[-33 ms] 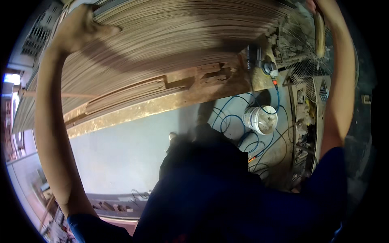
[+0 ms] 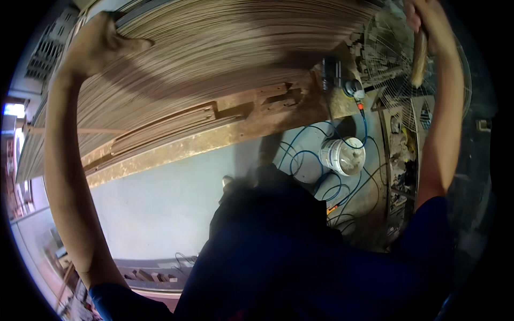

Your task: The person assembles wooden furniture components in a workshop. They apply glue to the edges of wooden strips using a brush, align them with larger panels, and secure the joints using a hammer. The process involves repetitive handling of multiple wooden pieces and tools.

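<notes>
At the upper left, my left hand [image 2: 101,45] is closed around a dark grey strip [image 2: 142,12] along the far edge of a large wood-grained panel [image 2: 235,45]. Its thumb lies toward the panel's face; the fingertips are hidden behind the strip. My right hand [image 2: 428,24], raised at the upper right, grips a wooden-handled tool [image 2: 420,61]. The handle's rounded end points downward, and the tool's other end is out of view.
Thin wooden pieces [image 2: 166,128] lie on the worn bench edge [image 2: 176,152]. A power tool [image 2: 352,88] with a blue hose sits at the bench's right end, before a wire-caged fan [image 2: 385,53]. Below are a white bucket [image 2: 334,155] and coiled hoses [image 2: 305,160] on the floor.
My right hand has come lower and slightly left with the wooden-handled tool, showing more of the hand. My left hand keeps its hold, shifted a little.
</notes>
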`<state>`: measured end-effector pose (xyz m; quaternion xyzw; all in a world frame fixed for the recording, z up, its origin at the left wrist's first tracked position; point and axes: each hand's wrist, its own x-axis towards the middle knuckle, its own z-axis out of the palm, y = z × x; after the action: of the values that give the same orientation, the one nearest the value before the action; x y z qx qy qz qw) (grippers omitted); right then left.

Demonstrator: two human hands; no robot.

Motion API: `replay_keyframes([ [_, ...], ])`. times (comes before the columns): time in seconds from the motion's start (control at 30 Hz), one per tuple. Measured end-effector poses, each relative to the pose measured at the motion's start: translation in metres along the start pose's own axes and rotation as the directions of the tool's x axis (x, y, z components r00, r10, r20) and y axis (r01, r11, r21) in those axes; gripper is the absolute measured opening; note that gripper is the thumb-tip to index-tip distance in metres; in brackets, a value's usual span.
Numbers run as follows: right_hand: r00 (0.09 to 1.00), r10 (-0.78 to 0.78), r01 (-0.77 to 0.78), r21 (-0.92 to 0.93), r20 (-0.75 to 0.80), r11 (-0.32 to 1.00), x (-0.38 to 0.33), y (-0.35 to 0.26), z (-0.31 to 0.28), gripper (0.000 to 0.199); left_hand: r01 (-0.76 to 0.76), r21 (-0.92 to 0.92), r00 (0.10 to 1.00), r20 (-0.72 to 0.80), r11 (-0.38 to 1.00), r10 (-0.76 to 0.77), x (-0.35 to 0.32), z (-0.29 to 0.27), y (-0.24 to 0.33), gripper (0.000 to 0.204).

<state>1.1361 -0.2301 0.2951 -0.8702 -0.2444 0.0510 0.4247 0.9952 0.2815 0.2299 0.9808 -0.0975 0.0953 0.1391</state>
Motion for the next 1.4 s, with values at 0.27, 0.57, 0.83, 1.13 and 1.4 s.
replay_keyframes([
  [0.27, 0.757, 0.536, -0.608, 0.703, 0.374, 0.370, -0.141, 0.262, 0.133, 0.027, 0.229, 0.020, 0.969, 0.095, 0.973, -0.230, 0.008, 0.003, -0.014, 0.075],
  [0.57, 0.801, 0.555, -0.561, 0.608, 0.226, 0.562, -0.167, 0.314, 0.194, 0.026, 0.202, 0.222, 0.978, 0.008, 0.954, -0.209, -0.013, -0.010, -0.028, 0.070],
  [0.83, 0.766, 0.628, -0.634, 0.007, 0.135, 0.773, -0.194, 0.478, 0.311, 0.032, 0.277, -0.131, 0.880, -0.364, 0.952, -0.306, -0.173, 0.126, 0.046, 0.040],
  [1.13, 0.956, 0.286, -0.257, -0.677, -0.071, 0.690, -0.152, 0.413, 0.291, 0.041, 0.880, -0.404, 0.423, 0.432, 0.249, -0.796, -0.280, 0.351, 0.061, 0.030],
  [1.4, 0.873, 0.265, -0.280, -0.024, 0.410, 0.960, -0.184, 0.238, 0.407, 0.028, 0.791, -0.478, 0.581, 0.390, 0.382, -0.715, -0.295, 0.365, 0.021, 0.027],
])
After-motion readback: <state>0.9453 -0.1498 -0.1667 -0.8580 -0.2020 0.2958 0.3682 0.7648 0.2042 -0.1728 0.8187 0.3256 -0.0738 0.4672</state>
